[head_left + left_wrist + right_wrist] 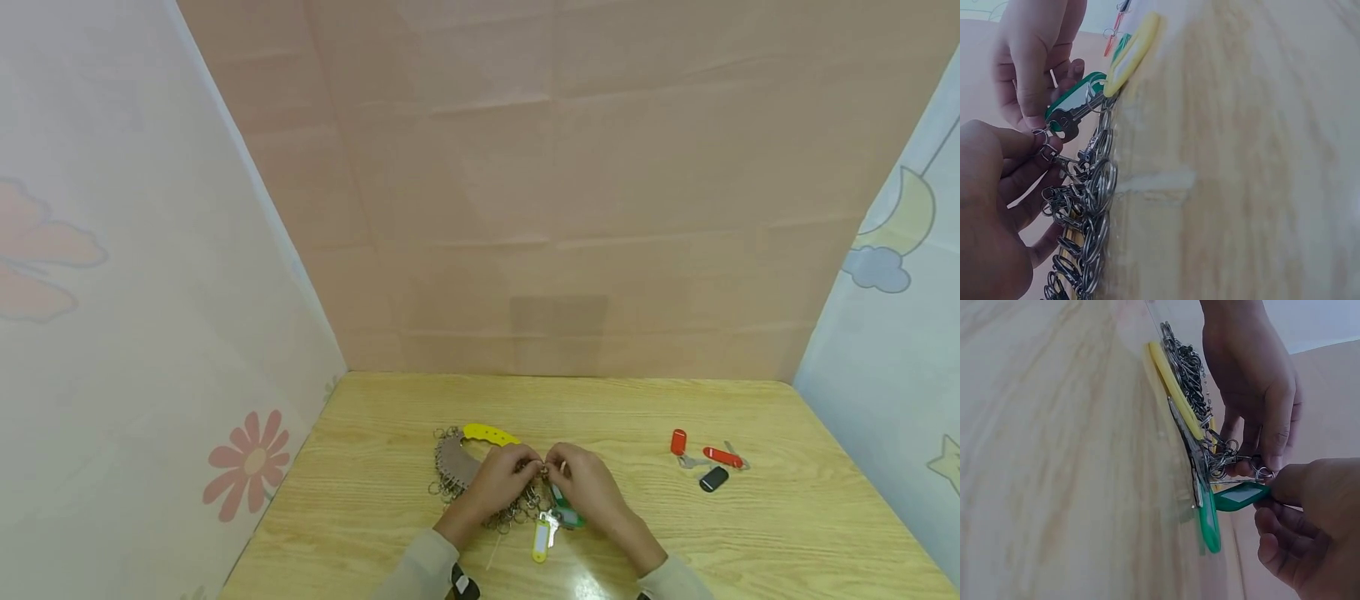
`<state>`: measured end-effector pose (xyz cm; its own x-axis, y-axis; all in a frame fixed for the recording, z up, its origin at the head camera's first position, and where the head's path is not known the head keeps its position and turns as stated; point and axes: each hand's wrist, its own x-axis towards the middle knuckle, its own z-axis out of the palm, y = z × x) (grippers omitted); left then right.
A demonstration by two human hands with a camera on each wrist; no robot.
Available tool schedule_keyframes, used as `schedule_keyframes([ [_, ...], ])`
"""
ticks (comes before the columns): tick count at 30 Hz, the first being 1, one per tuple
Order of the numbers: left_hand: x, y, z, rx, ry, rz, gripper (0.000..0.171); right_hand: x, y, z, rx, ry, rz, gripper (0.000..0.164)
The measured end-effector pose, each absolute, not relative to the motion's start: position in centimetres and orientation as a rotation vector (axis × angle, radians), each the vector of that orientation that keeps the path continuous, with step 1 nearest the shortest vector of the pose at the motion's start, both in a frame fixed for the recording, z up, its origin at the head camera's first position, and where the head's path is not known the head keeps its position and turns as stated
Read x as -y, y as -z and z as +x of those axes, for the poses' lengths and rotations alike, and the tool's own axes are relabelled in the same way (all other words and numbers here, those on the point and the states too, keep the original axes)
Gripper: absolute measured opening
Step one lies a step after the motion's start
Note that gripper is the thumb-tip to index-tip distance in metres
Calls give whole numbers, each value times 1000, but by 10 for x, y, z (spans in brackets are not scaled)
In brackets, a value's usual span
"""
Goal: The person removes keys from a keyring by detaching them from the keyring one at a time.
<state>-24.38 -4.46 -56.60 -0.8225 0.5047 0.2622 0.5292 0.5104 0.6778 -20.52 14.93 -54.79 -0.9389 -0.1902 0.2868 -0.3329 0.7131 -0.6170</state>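
Near the front of the table lies a key-ring holder with a curved grey-brown plate [456, 457], a yellow handle [489, 433] and many metal rings and snap hooks [1102, 181] along its edge. My left hand [504, 477] pinches a small ring at a hook's end. Fingertip to fingertip with it, my right hand [588, 483] pinches the ring of a green key tag [1240, 495], from which a key [1069, 122] hangs. Another green tag [570, 518] and a yellow key tag [541, 542] with a key lie just below the hands. Fingertips partly hide the joined rings.
To the right on the wooden table [787, 533] lie two red key tags [678, 442] and a black key tag [714, 478], with keys among them. A pink-brown backdrop [465, 167] stands behind, with patterned cloth walls [150, 292] at both sides.
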Motion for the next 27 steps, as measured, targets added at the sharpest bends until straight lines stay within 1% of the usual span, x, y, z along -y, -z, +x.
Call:
schedule_keyframes([
  [8, 46, 565, -244, 2710, 1265, -916, 22, -151, 546, -205, 2732, -938, 495, 8],
  [14, 46, 565, -243, 2691, 1275, -928, 21, -149, 545, -205, 2732, -959, 408, 7],
  [20, 44, 566, -243, 2683, 1257, -915, 20, -148, 546, -205, 2758, -1062, 278, 10],
  [27, 44, 566, -243, 2691, 1268, -915, 21, -148, 545, -205, 2752, -1118, 299, 11],
])
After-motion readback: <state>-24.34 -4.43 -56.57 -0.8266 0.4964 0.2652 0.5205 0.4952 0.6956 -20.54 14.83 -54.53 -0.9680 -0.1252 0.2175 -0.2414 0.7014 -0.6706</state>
